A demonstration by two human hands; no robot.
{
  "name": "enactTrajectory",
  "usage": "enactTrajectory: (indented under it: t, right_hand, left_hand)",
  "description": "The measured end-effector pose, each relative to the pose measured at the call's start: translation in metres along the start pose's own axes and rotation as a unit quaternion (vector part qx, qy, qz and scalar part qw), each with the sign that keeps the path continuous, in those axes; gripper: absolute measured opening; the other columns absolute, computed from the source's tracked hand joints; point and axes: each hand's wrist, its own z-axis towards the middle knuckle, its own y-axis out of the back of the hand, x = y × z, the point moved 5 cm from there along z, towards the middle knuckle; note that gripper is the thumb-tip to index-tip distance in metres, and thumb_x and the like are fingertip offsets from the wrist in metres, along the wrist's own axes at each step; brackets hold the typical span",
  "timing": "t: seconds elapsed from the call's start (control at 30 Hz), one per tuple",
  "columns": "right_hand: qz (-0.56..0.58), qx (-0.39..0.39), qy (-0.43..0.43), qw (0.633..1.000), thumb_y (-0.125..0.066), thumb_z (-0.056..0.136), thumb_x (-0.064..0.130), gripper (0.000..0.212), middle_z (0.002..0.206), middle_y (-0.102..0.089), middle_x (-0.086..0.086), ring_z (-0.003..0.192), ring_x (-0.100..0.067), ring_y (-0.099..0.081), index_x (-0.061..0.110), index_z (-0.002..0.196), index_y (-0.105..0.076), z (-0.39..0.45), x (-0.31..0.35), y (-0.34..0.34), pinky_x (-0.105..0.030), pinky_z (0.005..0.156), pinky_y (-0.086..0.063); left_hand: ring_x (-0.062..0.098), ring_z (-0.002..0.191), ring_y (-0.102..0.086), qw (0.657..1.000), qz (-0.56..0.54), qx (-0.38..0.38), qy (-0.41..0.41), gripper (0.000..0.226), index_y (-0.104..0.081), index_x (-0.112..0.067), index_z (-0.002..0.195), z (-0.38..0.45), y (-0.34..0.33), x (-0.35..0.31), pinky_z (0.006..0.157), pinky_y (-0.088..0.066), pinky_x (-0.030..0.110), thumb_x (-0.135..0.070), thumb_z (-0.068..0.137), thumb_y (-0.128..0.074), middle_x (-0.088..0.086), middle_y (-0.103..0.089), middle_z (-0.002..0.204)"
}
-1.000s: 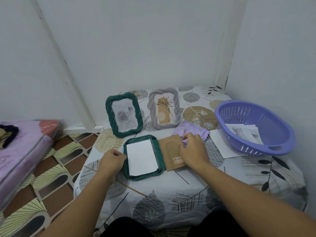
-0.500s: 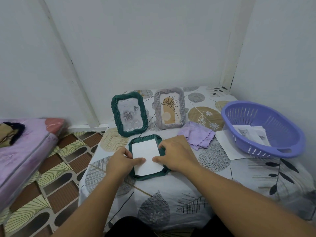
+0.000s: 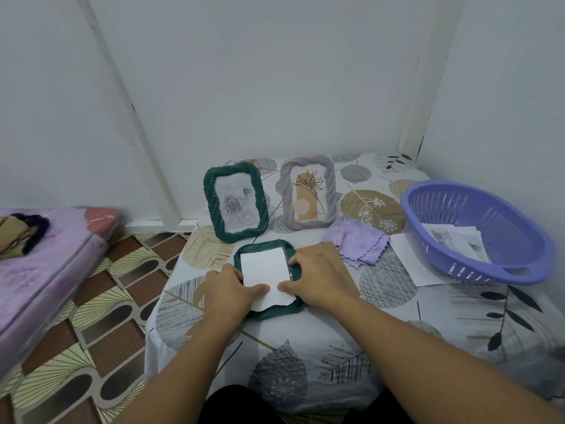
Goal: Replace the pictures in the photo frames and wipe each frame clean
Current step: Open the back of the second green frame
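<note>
A dark green frame lies face down on the table in front of me. A white picture sheet rests in its back, and the sheet's near edge curls up over the frame's lower rim. My left hand pinches the sheet's lower left corner. My right hand has its thumb on the lower right corner and its fingers along the frame's right rim. The brown backing board pokes out from under my right hand. A purple cloth lies beside it.
A second green frame and a grey frame stand upright at the back. At the right, a purple basket holds printed pictures and sits on a white sheet. A pink mattress lies on the floor at the left.
My right hand left the backing board and came onto the face-down frame. Both hands closed on the white sheet's near edge, which has lifted and slid toward me.
</note>
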Motion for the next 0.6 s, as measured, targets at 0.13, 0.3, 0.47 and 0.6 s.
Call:
enactTrajectory:
  t: [0.13, 0.3, 0.47, 0.6]
  right_hand:
    - [0.036, 0.016, -0.023, 0.999, -0.075, 0.071, 0.062, 0.050, 0.111, -0.063, 0.014, 0.112, -0.016, -0.055, 0.034, 0.111, -0.061, 0.005, -0.003, -0.008, -0.046, 0.096, -0.048]
    - [0.035, 0.015, -0.034, 0.999, -0.077, 0.071, 0.061, 0.049, 0.110, -0.063, 0.016, 0.112, -0.015, -0.053, 0.035, 0.109, -0.060, 0.005, -0.004, -0.007, -0.046, 0.095, -0.047]
    - [0.046, 0.023, -0.036, 0.998, -0.074, 0.075, 0.061, 0.049, 0.107, -0.062, 0.014, 0.110, -0.015, -0.054, 0.031, 0.110, -0.060, 0.004, -0.005, -0.005, -0.045, 0.094, -0.048]
    - [0.067, -0.017, -0.025, 0.997, -0.067, 0.086, 0.063, 0.046, 0.105, -0.066, 0.007, 0.101, -0.014, -0.056, 0.024, 0.112, -0.065, 0.000, -0.001, 0.010, -0.035, 0.082, -0.048]
  left_hand:
    - [0.016, 0.079, -0.062, 0.995, -0.100, 0.000, 0.023, 0.051, -0.060, -0.019, 0.092, 0.005, -0.004, 0.007, 0.052, -0.035, 0.027, -0.045, 0.063, -0.094, 0.004, -0.066, 0.098]
    - [0.014, 0.070, -0.060, 0.984, -0.174, -0.001, 0.047, 0.028, -0.064, -0.016, 0.080, 0.002, -0.005, 0.005, 0.053, -0.036, 0.028, -0.030, 0.076, -0.088, 0.004, -0.073, 0.088]
    - [0.022, 0.089, -0.061, 0.994, -0.090, -0.045, 0.039, 0.028, -0.064, -0.028, 0.076, 0.001, 0.002, 0.002, 0.072, -0.047, 0.033, -0.053, 0.084, -0.074, -0.003, -0.067, 0.094]
    - [0.030, 0.102, -0.060, 0.988, -0.150, -0.031, -0.011, 0.032, -0.060, -0.034, 0.081, 0.002, 0.009, 0.001, 0.089, -0.055, 0.055, -0.066, 0.080, -0.061, -0.005, -0.065, 0.103]
